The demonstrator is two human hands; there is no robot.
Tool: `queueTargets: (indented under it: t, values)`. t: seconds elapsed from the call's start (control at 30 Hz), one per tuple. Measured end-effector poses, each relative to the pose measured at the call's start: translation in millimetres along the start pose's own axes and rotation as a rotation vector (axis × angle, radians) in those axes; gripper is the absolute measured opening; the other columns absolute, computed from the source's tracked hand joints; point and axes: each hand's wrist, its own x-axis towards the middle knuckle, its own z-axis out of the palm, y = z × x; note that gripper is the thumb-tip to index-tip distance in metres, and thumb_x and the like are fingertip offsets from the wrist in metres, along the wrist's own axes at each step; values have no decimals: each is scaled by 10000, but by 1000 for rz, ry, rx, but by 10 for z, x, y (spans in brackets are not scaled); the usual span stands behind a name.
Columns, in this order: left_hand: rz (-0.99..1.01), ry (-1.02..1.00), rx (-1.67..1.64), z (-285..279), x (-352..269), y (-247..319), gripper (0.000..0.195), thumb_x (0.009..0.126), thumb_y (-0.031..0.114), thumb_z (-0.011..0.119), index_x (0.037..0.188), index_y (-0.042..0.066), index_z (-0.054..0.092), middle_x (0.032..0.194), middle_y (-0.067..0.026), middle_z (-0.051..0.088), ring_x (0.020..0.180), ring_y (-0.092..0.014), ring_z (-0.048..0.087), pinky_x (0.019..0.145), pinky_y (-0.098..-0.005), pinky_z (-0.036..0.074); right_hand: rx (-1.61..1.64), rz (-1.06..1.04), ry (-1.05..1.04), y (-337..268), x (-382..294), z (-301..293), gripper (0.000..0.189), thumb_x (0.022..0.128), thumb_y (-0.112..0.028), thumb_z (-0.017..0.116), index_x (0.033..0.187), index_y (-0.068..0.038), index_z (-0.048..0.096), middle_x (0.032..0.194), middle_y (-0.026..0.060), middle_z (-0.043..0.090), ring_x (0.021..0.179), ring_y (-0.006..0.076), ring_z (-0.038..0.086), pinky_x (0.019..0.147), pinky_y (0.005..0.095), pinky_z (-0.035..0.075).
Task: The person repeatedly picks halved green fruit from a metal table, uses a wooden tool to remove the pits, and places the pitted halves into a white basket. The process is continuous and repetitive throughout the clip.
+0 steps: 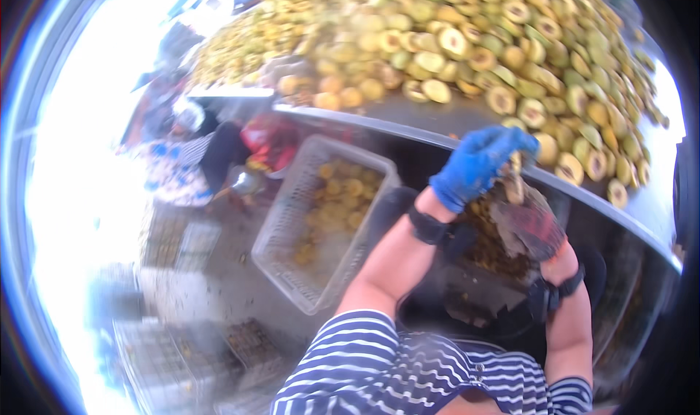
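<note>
My left hand (484, 163), in a blue glove, is raised at the metal table's near edge with its fingers closed around a pale yellow fruit piece (515, 166). Just below and to its right, my right hand (528, 221) wears a dirty grey and red work glove. Its fingertips meet the lower end of the pale piece; whether it grips a small tool is hidden. Halved yellow-green fruits (500, 99) with brown centres lie heaped on the metal table (404, 111) beyond both hands. Brownish scraps (492, 245) lie below the hands, between my knees.
Left of my legs stands a pale plastic crate (268, 251) partly filled with yellow fruit pieces (339, 202). Farther left, another person (191, 142) in patterned clothing sits near a red bag or cloth (270, 139). Stacked crates (158, 355) stand at the lower left. The table's raised rim crosses before me.
</note>
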Motion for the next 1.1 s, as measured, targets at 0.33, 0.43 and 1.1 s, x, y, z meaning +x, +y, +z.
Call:
queueTargets:
  t: [0.33,0.43,1.1]
  values:
    - [38,165,74,87,-116,-79,384,977,337,589,905,-25,694,797,-46,684,705,-85,615,663,-244,514,-552,119,114,203,143,24,384,948,-96,588,1314,-42,484,1136,64,620,1001,145,628,836,273,526]
    - [-29,38,154,109,-70,-52,338,971,295,604,888,-19,697,787,-46,680,686,-84,595,661,-257,505,-828,-88,94,414,36,-190,384,992,-103,496,1368,-49,447,1266,98,582,1146,210,581,988,342,475]
    - [-86,-281,-287,-76,-70,-1,343,918,277,614,874,-60,659,823,-149,676,781,-240,662,742,-352,543,192,59,-292,528,175,-184,335,847,-148,733,1144,-62,606,984,18,650,850,94,623,679,231,508]
